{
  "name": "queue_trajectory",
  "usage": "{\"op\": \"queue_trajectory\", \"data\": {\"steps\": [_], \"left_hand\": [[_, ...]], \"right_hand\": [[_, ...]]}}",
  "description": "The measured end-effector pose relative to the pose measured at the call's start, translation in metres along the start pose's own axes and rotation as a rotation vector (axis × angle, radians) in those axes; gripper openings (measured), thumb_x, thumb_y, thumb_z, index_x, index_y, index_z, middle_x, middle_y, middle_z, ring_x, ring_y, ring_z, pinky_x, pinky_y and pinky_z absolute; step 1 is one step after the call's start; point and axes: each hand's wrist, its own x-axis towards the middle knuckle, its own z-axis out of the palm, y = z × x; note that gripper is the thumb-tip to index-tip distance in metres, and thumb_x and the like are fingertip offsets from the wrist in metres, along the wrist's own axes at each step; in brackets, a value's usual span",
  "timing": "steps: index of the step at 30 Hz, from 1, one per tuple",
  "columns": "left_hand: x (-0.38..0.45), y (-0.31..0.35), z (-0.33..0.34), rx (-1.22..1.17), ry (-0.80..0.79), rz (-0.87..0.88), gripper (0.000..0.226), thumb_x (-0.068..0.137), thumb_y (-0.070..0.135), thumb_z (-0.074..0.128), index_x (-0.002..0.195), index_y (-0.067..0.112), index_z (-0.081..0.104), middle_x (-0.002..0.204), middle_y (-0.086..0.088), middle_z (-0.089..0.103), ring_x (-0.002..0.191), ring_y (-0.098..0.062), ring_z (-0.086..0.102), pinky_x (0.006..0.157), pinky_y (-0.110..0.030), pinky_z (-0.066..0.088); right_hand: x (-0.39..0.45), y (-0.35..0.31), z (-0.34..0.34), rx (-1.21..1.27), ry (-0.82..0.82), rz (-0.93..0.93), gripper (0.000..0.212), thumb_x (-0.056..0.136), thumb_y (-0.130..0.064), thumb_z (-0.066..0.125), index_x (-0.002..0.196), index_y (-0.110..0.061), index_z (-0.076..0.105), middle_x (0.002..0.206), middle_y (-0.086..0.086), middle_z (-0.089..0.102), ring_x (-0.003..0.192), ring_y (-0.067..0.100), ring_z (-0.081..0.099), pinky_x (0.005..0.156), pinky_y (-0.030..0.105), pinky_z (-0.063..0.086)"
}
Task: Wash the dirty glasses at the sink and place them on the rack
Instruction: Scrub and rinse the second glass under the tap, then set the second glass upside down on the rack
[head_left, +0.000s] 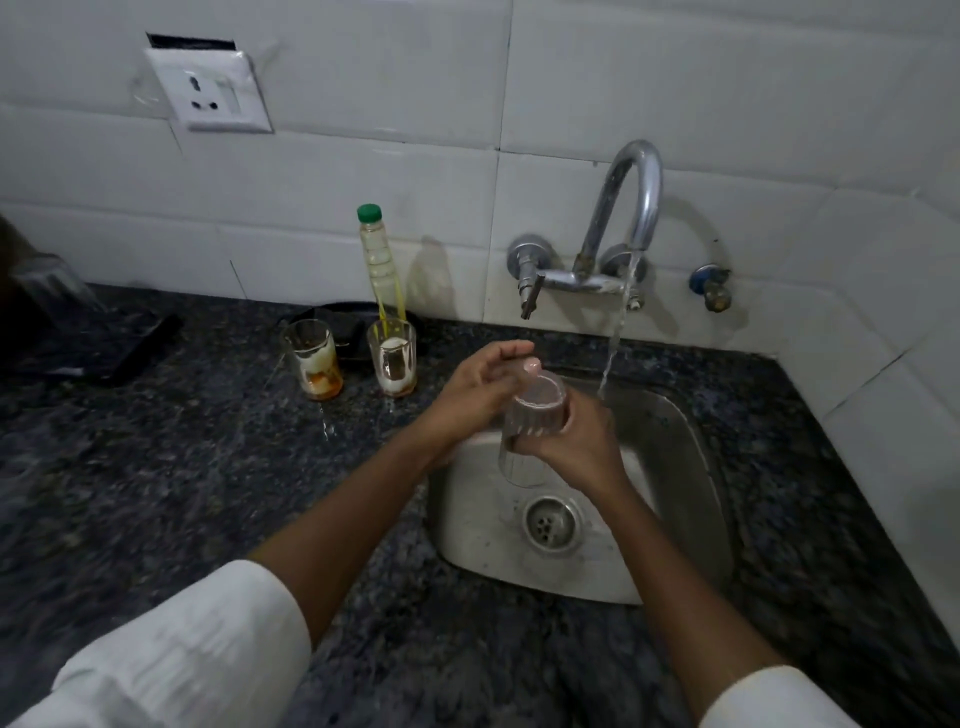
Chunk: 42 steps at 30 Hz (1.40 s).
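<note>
A ribbed clear glass (527, 431) is held over the steel sink (675, 467), mouth tilted up and away. My right hand (576, 441) wraps its side. My left hand (485, 387) rests on the rim, fingers curled over the mouth with a fingertip at the edge. Water runs from the curved tap (631, 202) and falls just right of the glass. Two dirty glasses stand on the counter left of the sink: one with orange and white residue (311, 361), one with white residue (393, 358).
A thin oil bottle with a green cap (379, 260) stands behind the dirty glasses by the tiled wall. A dark flat object (119, 338) lies at far left. A wall socket (208, 91) is above. The sink drain (550, 522) sits below the glass.
</note>
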Motion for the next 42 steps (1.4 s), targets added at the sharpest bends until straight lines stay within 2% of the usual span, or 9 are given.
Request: {"op": "queue_trajectory", "data": {"steps": [4, 10, 14, 16, 19, 23, 34, 38, 42], "left_hand": [[-0.030, 0.001, -0.013, 0.112, 0.101, -0.091, 0.027, 0.096, 0.019, 0.063, 0.120, 0.007, 0.065, 0.105, -0.008, 0.070, 0.078, -0.004, 0.062, 0.056, -0.007, 0.047], [-0.064, 0.004, -0.064, 0.268, -0.024, -0.178, 0.020, 0.095, 0.014, 0.064, 0.114, 0.006, 0.063, 0.090, -0.004, 0.066, 0.074, -0.009, 0.062, 0.065, -0.020, 0.051], [-0.090, 0.010, -0.128, 0.289, 0.100, -0.187, 0.017, 0.096, 0.018, 0.064, 0.111, 0.013, 0.063, 0.096, -0.006, 0.068, 0.076, -0.008, 0.065, 0.061, -0.019, 0.047], [-0.099, 0.016, -0.155, 0.283, 0.147, -0.187, 0.015, 0.096, 0.018, 0.065, 0.110, 0.014, 0.064, 0.091, -0.003, 0.068, 0.072, -0.007, 0.064, 0.059, -0.022, 0.044], [-0.118, 0.021, -0.214, 0.257, 0.276, -0.182, 0.016, 0.096, 0.014, 0.062, 0.112, 0.009, 0.063, 0.092, -0.007, 0.068, 0.067, -0.003, 0.065, 0.053, -0.015, 0.045], [-0.137, 0.016, -0.308, 0.253, 0.409, -0.195, 0.008, 0.095, 0.024, 0.065, 0.103, 0.022, 0.064, 0.098, -0.008, 0.071, 0.083, -0.016, 0.065, 0.063, -0.025, 0.044], [-0.120, -0.022, -0.526, 0.158, 0.589, -0.221, 0.015, 0.095, 0.025, 0.064, 0.109, 0.021, 0.066, 0.099, -0.003, 0.076, 0.080, -0.009, 0.065, 0.069, -0.026, 0.044], [-0.103, -0.033, -0.564, 0.141, 0.586, -0.218, 0.011, 0.094, 0.028, 0.065, 0.105, 0.027, 0.067, 0.097, 0.003, 0.077, 0.081, -0.008, 0.065, 0.074, -0.029, 0.046], [-0.091, -0.043, -0.585, 0.116, 0.579, -0.226, 0.008, 0.094, 0.031, 0.066, 0.102, 0.030, 0.067, 0.093, 0.007, 0.078, 0.081, -0.006, 0.066, 0.076, -0.030, 0.047]], "right_hand": [[-0.015, -0.005, -0.016, -0.013, -0.037, 0.035, 0.044, 0.050, -0.021, 0.087, 0.084, -0.040, 0.065, 0.077, -0.013, 0.070, 0.072, -0.004, 0.064, 0.063, 0.021, 0.049], [-0.014, -0.022, -0.013, -0.033, -0.123, -0.029, 0.044, 0.046, -0.020, 0.093, 0.082, -0.032, 0.070, 0.080, -0.010, 0.073, 0.074, 0.000, 0.067, 0.065, 0.021, 0.053], [-0.005, -0.065, 0.020, -0.009, -0.210, -0.127, 0.051, 0.048, -0.014, 0.095, 0.091, -0.025, 0.071, 0.080, -0.009, 0.070, 0.072, -0.005, 0.062, 0.059, 0.009, 0.046], [0.001, -0.085, 0.035, 0.012, -0.228, -0.164, 0.057, 0.047, -0.014, 0.095, 0.094, -0.028, 0.067, 0.083, -0.007, 0.069, 0.076, 0.003, 0.064, 0.063, 0.018, 0.046], [0.025, -0.121, 0.090, -0.007, -0.276, -0.223, 0.062, 0.042, -0.025, 0.096, 0.095, -0.029, 0.064, 0.091, -0.004, 0.069, 0.085, 0.017, 0.066, 0.072, 0.031, 0.050], [0.065, -0.186, 0.182, -0.005, -0.286, -0.334, 0.068, 0.033, -0.051, 0.086, 0.089, -0.023, 0.061, 0.087, -0.003, 0.069, 0.082, 0.020, 0.065, 0.071, 0.039, 0.055], [0.181, -0.324, 0.452, 0.010, -0.242, -0.368, 0.065, 0.042, -0.038, 0.093, 0.094, -0.016, 0.060, 0.093, 0.002, 0.069, 0.084, 0.022, 0.064, 0.065, 0.030, 0.050], [0.208, -0.337, 0.509, -0.072, -0.242, -0.358, 0.067, 0.044, -0.039, 0.092, 0.098, -0.016, 0.061, 0.095, 0.001, 0.069, 0.084, 0.020, 0.062, 0.064, 0.024, 0.040], [0.223, -0.338, 0.538, -0.125, -0.258, -0.357, 0.066, 0.043, -0.038, 0.092, 0.098, -0.016, 0.063, 0.092, -0.001, 0.070, 0.081, 0.019, 0.064, 0.064, 0.026, 0.048]]}}
